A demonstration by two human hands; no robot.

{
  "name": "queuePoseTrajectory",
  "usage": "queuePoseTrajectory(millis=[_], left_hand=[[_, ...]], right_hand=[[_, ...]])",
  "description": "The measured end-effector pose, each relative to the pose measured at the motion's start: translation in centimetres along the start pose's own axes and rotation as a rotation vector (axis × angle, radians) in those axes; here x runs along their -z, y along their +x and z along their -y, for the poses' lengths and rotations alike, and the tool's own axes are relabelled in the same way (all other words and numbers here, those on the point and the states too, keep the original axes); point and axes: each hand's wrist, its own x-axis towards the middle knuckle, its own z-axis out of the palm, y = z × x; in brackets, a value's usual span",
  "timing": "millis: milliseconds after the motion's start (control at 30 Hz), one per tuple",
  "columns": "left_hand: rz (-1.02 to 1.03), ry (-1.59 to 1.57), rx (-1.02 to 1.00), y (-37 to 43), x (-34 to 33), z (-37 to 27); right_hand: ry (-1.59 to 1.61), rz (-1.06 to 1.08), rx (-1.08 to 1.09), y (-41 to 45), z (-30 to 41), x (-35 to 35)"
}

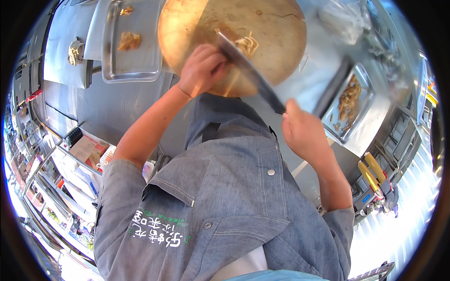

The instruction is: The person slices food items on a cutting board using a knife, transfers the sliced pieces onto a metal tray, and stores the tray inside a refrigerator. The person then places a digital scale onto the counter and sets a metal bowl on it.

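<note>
My right hand (304, 131) is closed around the handle of a cleaver-like knife (256, 77), whose blade slants up and left over a round wooden chopping block (281, 38). Beside the blade's far part, my left hand (205, 68) rests on the block with curled fingers; whether anything lies under them is hidden. Pale cut food strips (248, 45) lie on the block just beyond the blade. To the left, a shallow metal tray (140, 72) holds a brownish food piece (129, 41) and a smaller one farther off. Chopped brown pieces (349, 98) fill part of a metal tray (366, 105) at right.
A blurred dark long object (332, 87) lies along the right tray's near side. Clear plastic bags (346, 21) are at the upper right. Farther left, a crumpled wrapper-like item (75, 52) sits on a metal surface. Yellow-handled tools (371, 170) stand at the lower right.
</note>
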Motion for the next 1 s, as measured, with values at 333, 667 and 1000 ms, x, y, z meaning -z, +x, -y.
queuePoseTrajectory(millis=[333, 667, 1000], left_hand=[[0.077, 0.088, -0.014, -1.0, 2.1, -1.3], [0.155, 0.014, -0.02, -0.6, 2.5, 0.4], [0.137, 0.015, 0.001, -0.9, 2.1, 0.8]], right_hand=[[0.012, 0.008, -0.029, 0.1, 0.1, 0.2], [0.0, 0.052, -0.045, 0.0, 1.3, 0.8], [0.001, -0.024, 0.013, 1.4, 0.8, -1.1]])
